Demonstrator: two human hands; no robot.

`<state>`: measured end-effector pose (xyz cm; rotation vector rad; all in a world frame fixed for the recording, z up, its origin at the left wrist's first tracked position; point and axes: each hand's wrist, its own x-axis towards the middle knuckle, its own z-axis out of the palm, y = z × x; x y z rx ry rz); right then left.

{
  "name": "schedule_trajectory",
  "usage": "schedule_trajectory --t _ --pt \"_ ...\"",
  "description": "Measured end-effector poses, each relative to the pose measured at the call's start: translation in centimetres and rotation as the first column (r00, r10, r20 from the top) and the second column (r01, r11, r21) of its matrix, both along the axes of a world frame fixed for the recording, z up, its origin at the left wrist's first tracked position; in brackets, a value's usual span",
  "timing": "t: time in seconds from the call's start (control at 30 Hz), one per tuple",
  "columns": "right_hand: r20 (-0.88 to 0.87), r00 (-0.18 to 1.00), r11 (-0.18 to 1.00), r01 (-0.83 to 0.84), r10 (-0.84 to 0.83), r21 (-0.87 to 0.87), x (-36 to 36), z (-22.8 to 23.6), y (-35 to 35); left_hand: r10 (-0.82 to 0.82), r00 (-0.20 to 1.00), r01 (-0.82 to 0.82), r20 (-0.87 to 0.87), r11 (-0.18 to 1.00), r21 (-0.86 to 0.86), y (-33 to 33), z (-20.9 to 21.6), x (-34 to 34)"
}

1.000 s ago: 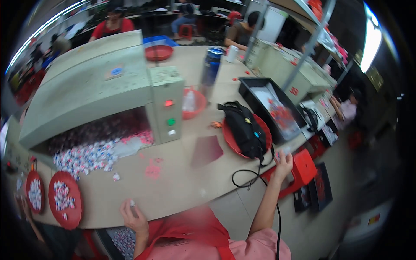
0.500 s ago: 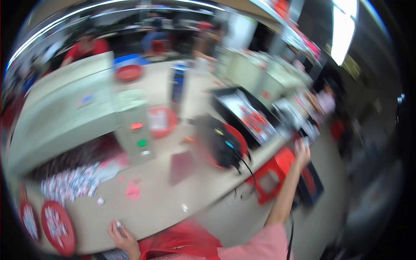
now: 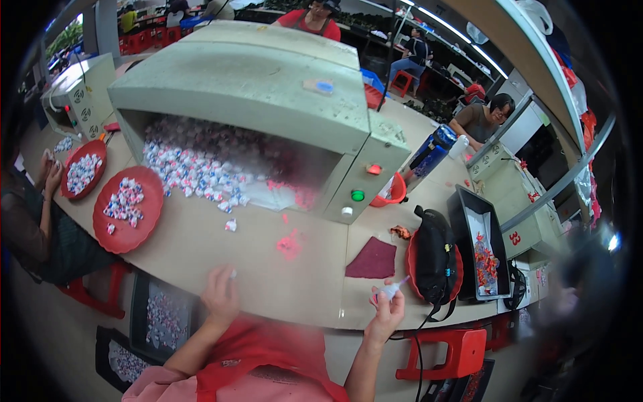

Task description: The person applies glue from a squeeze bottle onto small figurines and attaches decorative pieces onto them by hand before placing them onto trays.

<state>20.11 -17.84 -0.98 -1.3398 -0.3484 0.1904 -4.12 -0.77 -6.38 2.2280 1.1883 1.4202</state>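
Bottle (image 3: 388, 291), small and whitish with a thin lilac nozzle (image 3: 403, 280), is gripped by the fingertips of the right hand (image 3: 386, 316) at the lower centre of the head view, tilted so that the nozzle is pointed toward the upper right. At the lower left of centre, a small white piece (image 3: 233, 273) is pinched by the left hand (image 3: 221, 296), its exact shape too small to be told. Both hands are seen near the front edge of the desk (image 3: 301, 288). Behind them, a large pale green machine (image 3: 248, 80) is set across the upper centre, its wide opening filled with a pile of white pieces (image 3: 191, 174) marked in blue and pink. More such pieces are held on a red plate (image 3: 134, 236) at the left of the frame. Right of centre, a dark red cloth (image 3: 372, 258) is laid flat on the desk, and beside it a black bag (image 3: 437, 258) is rested on a red tray (image 3: 459, 276). Farther right, orange-red pieces (image 3: 485, 264) are contained in a black bin (image 3: 462, 231). Below the desk, a red stool (image 3: 445, 353) is seen.
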Motion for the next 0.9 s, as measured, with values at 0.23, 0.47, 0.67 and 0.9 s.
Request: schedule_trajectory --t 0.23,0.47,0.67,0.9 --pt "-0.041 0.975 0.973 -0.221 0.219 -0.067 -3.0 -3.6 4.1 0.071 0.993 -0.080 0.097 0.993 0.088 1.5 -0.2 0.2" --pt "0.105 0.900 0.901 -0.407 0.424 -0.149 -2.1 -7.0 3.5 0.156 0.947 -0.167 0.280 0.986 0.016 0.6 -1.9 -1.2" --pt "0.123 0.932 0.922 -0.308 0.342 -0.234 -4.9 -5.9 2.5 0.146 0.894 -0.163 0.423 0.987 0.004 -0.4 -2.6 -1.5" --pt "0.142 0.949 0.938 -0.242 0.283 -0.250 -4.6 -4.6 2.9 0.080 0.918 -0.086 0.389 0.996 0.000 -0.3 -1.1 -1.0"
